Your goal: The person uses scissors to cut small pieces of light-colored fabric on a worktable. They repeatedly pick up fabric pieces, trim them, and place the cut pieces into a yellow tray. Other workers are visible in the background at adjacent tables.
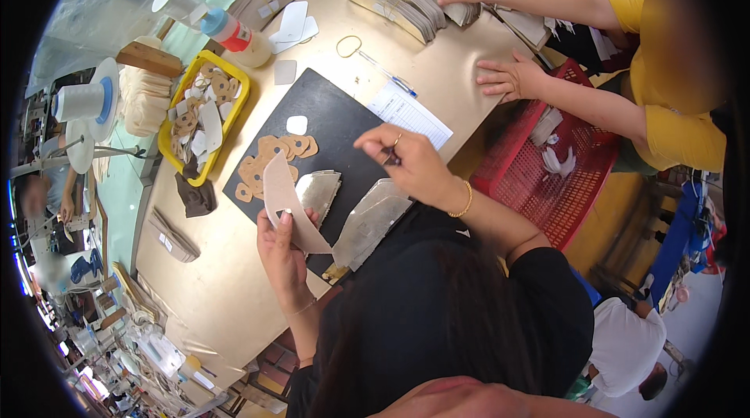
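Observation:
My left hand (pixel 283 254) grips a pale pinkish-beige curved cut piece (pixel 283 193) between thumb and fingers, tilted up over the near edge of a black mat (pixel 332 109). My right hand (pixel 410 164) is raised over the mat's right side with its fingers curled together. Something small and dark shows at those fingers, too little to name. Below it lies a stack of silvery cut pieces (pixel 370 223), and a smaller silvery stack (pixel 319 193) sits beside the held piece. Several tan pieces with holes (pixel 256 170) and a white rounded patch (pixel 297 125) rest on the mat.
Left of the mat stands a yellow basket (pixel 162 137) of scraps. A glue bottle (pixel 238 37), a pen (pixel 397 83) and a paper form (pixel 426 117) lie farther off. At right, a co-worker's hands (pixel 512 78) reach over stacked pieces (pixel 394 0), beside a red crate (pixel 539 183).

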`<action>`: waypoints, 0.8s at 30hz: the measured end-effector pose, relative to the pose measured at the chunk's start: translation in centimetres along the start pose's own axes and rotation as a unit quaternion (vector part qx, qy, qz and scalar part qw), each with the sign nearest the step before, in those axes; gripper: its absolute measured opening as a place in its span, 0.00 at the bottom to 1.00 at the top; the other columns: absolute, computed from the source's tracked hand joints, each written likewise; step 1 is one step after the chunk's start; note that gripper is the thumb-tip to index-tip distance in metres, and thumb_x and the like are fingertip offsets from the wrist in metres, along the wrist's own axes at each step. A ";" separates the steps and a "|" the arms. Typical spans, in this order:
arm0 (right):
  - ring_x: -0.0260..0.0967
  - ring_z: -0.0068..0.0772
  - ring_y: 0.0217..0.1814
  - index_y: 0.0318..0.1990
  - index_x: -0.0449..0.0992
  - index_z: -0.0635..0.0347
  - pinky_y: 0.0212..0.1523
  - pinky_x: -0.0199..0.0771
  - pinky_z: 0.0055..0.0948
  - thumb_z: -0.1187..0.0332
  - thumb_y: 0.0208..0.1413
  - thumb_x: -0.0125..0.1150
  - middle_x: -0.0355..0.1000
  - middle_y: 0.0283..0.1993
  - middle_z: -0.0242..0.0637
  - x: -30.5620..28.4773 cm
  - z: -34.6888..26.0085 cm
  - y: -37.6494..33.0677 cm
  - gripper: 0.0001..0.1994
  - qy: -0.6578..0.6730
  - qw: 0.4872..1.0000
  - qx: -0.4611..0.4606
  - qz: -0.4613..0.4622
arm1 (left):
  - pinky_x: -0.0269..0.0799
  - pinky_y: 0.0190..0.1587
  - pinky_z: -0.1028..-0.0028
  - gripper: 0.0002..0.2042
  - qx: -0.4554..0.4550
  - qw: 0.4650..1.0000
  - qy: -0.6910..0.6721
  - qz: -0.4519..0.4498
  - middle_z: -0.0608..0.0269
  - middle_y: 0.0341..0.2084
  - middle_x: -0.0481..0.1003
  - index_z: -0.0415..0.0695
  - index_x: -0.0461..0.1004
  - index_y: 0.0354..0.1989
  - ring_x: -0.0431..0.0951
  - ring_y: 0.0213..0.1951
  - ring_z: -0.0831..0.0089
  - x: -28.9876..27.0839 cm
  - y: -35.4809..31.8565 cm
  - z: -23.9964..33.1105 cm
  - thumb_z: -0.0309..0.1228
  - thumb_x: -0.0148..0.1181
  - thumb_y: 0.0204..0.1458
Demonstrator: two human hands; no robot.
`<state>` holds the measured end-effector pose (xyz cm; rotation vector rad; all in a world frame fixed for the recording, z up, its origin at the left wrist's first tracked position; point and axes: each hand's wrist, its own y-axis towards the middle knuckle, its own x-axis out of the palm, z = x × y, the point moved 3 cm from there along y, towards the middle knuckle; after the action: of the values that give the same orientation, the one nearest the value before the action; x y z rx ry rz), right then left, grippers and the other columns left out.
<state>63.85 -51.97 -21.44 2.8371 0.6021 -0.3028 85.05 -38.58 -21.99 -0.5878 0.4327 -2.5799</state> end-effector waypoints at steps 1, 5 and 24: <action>0.67 0.25 0.28 0.43 0.78 0.60 0.31 0.68 0.24 0.71 0.63 0.57 0.76 0.37 0.35 -0.7 0.4 0.0 0.06 -0.023 1.000 0.016 0.004 | 0.79 0.45 0.63 0.15 -0.004 1.000 -0.001 -0.001 0.47 0.35 0.78 0.39 0.62 0.50 0.82 0.37 0.62 -0.1 0.1 -0.1 0.31 0.58 0.60; 0.73 0.28 0.35 0.46 0.78 0.61 0.37 0.73 0.27 0.78 0.59 0.56 0.77 0.38 0.38 -2.9 1.4 0.3 0.10 -0.062 0.997 0.018 0.044 | 0.79 0.46 0.62 0.17 0.000 1.000 -0.007 0.010 0.48 0.38 0.77 0.38 0.62 0.52 0.81 0.38 0.61 -0.7 0.7 -0.6 0.30 0.58 0.59; 0.69 0.50 0.48 0.53 0.68 0.58 0.50 0.69 0.39 0.79 0.60 0.49 0.68 0.47 0.46 -16.7 20.2 -20.5 0.14 -0.281 0.855 0.223 0.375 | 0.75 0.54 0.62 0.22 0.023 0.999 0.020 -0.015 0.49 0.45 0.74 0.37 0.58 0.62 0.77 0.46 0.65 -0.3 2.2 -1.1 0.24 0.54 0.60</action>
<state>37.22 -45.25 -40.20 2.8665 -0.7709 -1.1596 85.54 -40.09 -23.92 -0.5298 0.3797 -2.6262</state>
